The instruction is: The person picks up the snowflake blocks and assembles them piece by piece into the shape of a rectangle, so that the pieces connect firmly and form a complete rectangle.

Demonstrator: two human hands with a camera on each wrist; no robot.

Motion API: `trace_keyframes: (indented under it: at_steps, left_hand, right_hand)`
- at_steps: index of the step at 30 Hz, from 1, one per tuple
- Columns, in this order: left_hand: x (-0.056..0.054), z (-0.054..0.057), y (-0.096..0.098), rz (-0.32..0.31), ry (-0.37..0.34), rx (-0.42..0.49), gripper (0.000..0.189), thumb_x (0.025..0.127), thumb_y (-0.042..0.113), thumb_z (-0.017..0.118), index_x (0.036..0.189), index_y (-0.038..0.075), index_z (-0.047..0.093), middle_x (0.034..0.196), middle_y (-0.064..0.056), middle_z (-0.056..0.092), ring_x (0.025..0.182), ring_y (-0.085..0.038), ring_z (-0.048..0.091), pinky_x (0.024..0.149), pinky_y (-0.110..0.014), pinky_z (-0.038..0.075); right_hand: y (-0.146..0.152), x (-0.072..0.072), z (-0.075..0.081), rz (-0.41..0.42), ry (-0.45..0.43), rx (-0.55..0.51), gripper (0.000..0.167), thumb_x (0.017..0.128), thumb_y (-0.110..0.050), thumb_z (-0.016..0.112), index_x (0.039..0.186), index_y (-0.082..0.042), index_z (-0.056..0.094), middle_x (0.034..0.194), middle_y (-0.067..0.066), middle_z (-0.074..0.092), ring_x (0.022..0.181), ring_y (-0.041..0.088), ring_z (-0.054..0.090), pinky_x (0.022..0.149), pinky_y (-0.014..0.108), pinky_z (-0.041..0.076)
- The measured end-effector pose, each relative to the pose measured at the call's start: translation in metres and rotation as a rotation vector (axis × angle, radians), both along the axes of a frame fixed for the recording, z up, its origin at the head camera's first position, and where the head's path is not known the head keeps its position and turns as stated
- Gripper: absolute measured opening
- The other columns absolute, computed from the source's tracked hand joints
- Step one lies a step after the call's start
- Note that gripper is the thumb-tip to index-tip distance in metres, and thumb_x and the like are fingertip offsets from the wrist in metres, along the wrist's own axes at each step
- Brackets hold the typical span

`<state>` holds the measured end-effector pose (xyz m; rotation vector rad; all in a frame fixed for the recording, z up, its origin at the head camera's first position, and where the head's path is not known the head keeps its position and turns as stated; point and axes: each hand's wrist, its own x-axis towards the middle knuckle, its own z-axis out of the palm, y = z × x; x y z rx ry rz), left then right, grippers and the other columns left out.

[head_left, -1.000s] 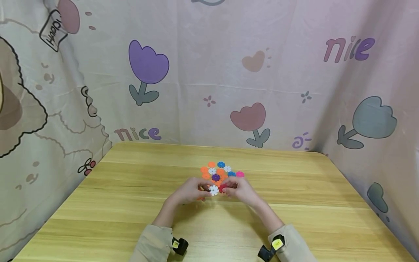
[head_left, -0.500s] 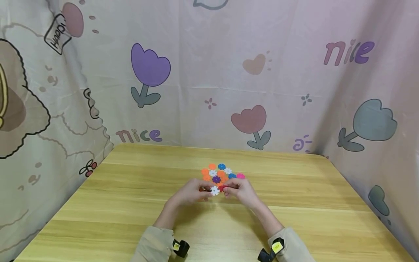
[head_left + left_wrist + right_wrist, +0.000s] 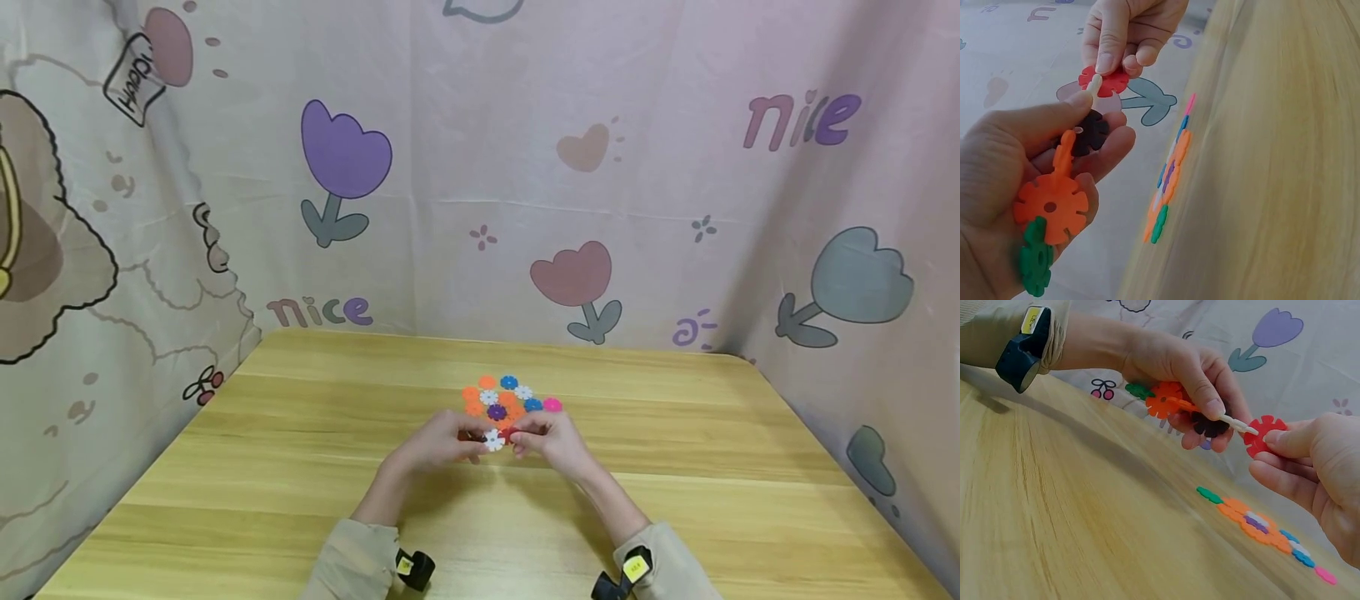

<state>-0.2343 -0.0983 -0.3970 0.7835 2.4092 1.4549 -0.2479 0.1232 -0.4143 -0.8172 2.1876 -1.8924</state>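
My left hand (image 3: 433,439) holds a chain of interlocking snowflake discs across its palm and fingers. A green disc (image 3: 1036,257) hangs at one end, then come an orange disc (image 3: 1051,208), another orange one seen edge-on (image 3: 1064,154), a black disc (image 3: 1090,133) and a white disc (image 3: 493,440). The thumb and fingers grip the chain around the black and white discs. Facing it, my right hand (image 3: 557,443) pinches a red disc (image 3: 1262,435) between thumb and fingers. The red disc's edge meets the white disc's rim, and both hands are above the table.
Loose discs lie flat in a group beyond the hands on the wooden table (image 3: 300,467): several orange ones (image 3: 487,382), a purple one (image 3: 497,412), blue (image 3: 509,382), white (image 3: 523,392), pink (image 3: 552,405) and green (image 3: 1209,494). A printed cloth (image 3: 465,150) hangs behind.
The head view has shifted slightly. Both hands stay together in nearly the same place, with the white and red discs still meeting; the white disc sits a touch lower in the picture.
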Motion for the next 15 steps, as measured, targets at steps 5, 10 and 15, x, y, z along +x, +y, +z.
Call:
trace_keyframes:
  at_steps: [5,10,15]
  left_hand:
    - [-0.0015,-0.0012,0.0014,0.0,0.025,-0.029,0.035,0.087,0.015,0.064,0.118,-0.001,0.062,0.089,-0.004,0.065,0.068,-0.016,0.062,0.059,-0.031,0.051]
    - [-0.0012,0.0001,0.0047,0.009,0.033,-0.02,0.036,0.084,0.015,0.068,0.116,-0.001,0.062,0.089,-0.003,0.065,0.069,-0.016,0.062,0.061,-0.031,0.053]
    - [0.0,0.001,0.0069,0.044,0.085,-0.103,0.031,0.082,0.018,0.071,0.11,0.006,0.067,0.085,0.003,0.063,0.073,-0.011,0.057,0.061,-0.027,0.05]
  right_hand:
    - [-0.0007,-0.0007,0.0013,-0.026,-0.01,0.012,0.012,0.084,0.004,0.062,0.092,0.014,0.064,0.085,0.032,0.062,0.066,0.016,0.064,0.065,0.035,0.055]
    - [-0.0021,-0.0005,0.0015,-0.041,-0.007,0.012,0.012,0.084,0.004,0.063,0.092,0.013,0.065,0.083,0.029,0.064,0.066,0.018,0.064,0.064,0.034,0.055]
    - [-0.007,0.0067,0.0067,-0.038,0.044,0.013,0.008,0.083,0.009,0.062,0.088,0.013,0.065,0.081,0.024,0.066,0.066,0.019,0.065,0.063,0.035,0.055]
